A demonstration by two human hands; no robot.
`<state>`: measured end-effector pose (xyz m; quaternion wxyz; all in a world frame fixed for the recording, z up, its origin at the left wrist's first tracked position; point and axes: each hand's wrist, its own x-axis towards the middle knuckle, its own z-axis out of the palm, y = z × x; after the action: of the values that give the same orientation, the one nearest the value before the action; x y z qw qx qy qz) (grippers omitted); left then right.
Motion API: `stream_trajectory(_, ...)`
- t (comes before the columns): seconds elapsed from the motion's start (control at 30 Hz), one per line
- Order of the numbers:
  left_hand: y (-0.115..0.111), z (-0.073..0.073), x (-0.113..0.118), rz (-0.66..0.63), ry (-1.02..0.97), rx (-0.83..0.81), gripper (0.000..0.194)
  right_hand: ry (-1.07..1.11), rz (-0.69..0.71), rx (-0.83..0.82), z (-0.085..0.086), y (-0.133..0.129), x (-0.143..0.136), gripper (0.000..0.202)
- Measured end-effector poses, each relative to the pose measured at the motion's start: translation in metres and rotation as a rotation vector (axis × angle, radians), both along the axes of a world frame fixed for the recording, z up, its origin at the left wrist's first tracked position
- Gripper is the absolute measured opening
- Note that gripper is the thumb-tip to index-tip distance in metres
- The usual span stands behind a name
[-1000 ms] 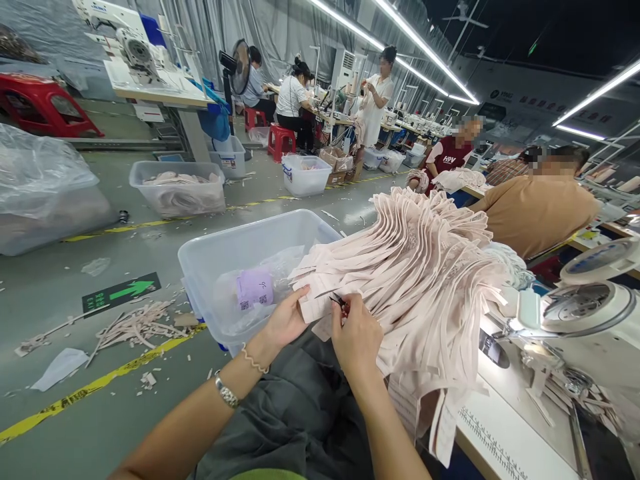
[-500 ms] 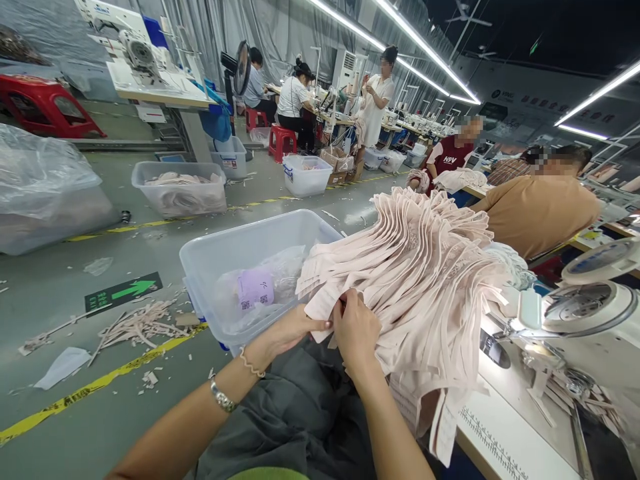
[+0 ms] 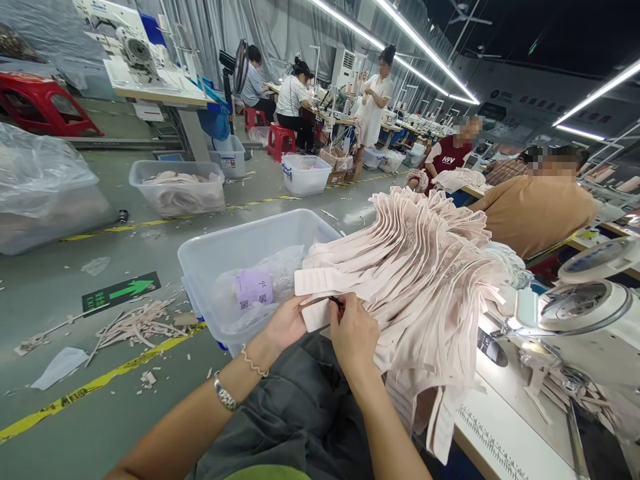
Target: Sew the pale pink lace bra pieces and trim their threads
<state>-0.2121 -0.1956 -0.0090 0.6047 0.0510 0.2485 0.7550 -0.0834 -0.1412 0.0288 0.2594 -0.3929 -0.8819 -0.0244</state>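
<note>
Pale pink fabric strips (image 3: 415, 267): large fanned stack, draped over table edge. Two strip ends (image 3: 320, 283) lifted loose at stack's near-left corner. Small snips (image 3: 336, 303) touching them.

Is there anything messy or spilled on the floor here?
Yes. Pale fabric strips and small scraps lie scattered on the grey floor left of the clear bin, across the yellow line. A white scrap lies nearby.

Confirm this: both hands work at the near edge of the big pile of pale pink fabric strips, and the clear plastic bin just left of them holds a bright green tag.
Not quite. The tag in the clear plastic bin is pale purple, not bright green, as the head view shows. The rest holds: the left hand and right hand work at the near edge of the pile of pale pink fabric strips.
</note>
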Motion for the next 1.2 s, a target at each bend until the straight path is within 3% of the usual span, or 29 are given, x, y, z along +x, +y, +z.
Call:
stream_trajectory(0.13,-0.004,-0.005,0.010,0.027,0.066,0.065,0.041,-0.107,-0.056,-0.011,0.001,0.005,-0.006,0.008)
stream_trajectory(0.3,-0.005,-0.014,0.018,-0.100,0.212,-0.024,0.057,-0.037,-0.029,-0.024,-0.002,0.008,-0.004,0.011)
stream_trajectory(0.43,0.004,-0.011,0.003,0.031,0.142,-0.014,0.046,0.151,0.052,0.020,-0.006,0.003,0.006,0.023)
stream_trajectory(0.5,0.007,-0.009,-0.004,0.038,0.093,0.017,0.042,0.186,0.071,0.042,-0.007,-0.001,0.011,0.025)
stream_trajectory(0.67,0.005,-0.008,-0.003,-0.045,-0.036,0.075,0.042,0.099,0.033,0.042,-0.006,-0.006,0.011,0.019)
stream_trajectory(0.9,0.001,-0.011,0.008,-0.043,-0.024,0.092,0.027,-0.105,-0.021,-0.005,-0.003,-0.003,-0.001,0.005)
stream_trajectory(1.0,-0.006,-0.013,0.014,-0.063,0.020,0.107,0.031,-0.135,-0.042,-0.015,-0.003,0.001,-0.003,0.007)
stream_trajectory(1.13,-0.012,-0.017,0.018,-0.175,0.206,-0.013,0.041,-0.106,-0.024,-0.024,-0.003,0.004,-0.002,0.011)
stream_trajectory(1.2,-0.010,-0.017,0.015,-0.135,0.224,-0.068,0.033,-0.031,0.007,-0.002,-0.003,0.001,0.002,0.015)
